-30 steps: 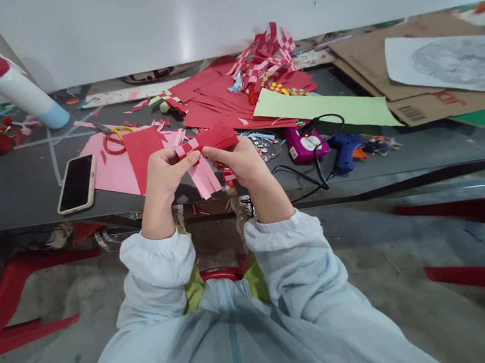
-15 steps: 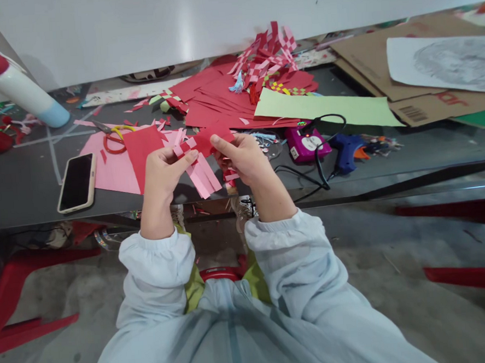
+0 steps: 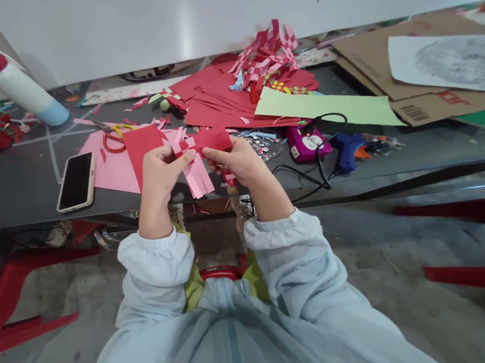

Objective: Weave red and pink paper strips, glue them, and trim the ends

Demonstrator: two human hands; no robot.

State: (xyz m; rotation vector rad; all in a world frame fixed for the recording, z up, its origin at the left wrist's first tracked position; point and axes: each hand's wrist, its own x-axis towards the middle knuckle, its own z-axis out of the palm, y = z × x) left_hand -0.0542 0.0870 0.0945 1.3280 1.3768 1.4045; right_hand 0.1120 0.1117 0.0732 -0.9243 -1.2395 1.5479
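Observation:
Between my hands is a woven paper piece (image 3: 198, 176), with pink strips hanging down and red paper reaching out to the right. My left hand (image 3: 162, 167) pinches its checkered part, thumb on top. My right hand (image 3: 237, 159) grips the red paper (image 3: 213, 138) between thumb and fingers. Parts of my fingers behind the paper are hidden. Under and beside my left hand lie a red sheet (image 3: 144, 149) and a pink sheet (image 3: 112, 170). Scissors (image 3: 114, 139) with red and yellow handles rest on the pink sheet.
A phone (image 3: 76, 182) lies at the left, near a bottle (image 3: 23, 85). Behind my hands are red sheets (image 3: 213, 104) and checkered woven paper (image 3: 270, 54). Rightward are a purple box (image 3: 306, 143) with a black cable, a blue glue gun (image 3: 345, 150), green paper (image 3: 328, 108) and cardboard (image 3: 366, 59).
My right hand has shifted slightly left along the red paper, thumb now nearer the weave. The hanging pink strips have swung a little left. My left hand keeps its pinch.

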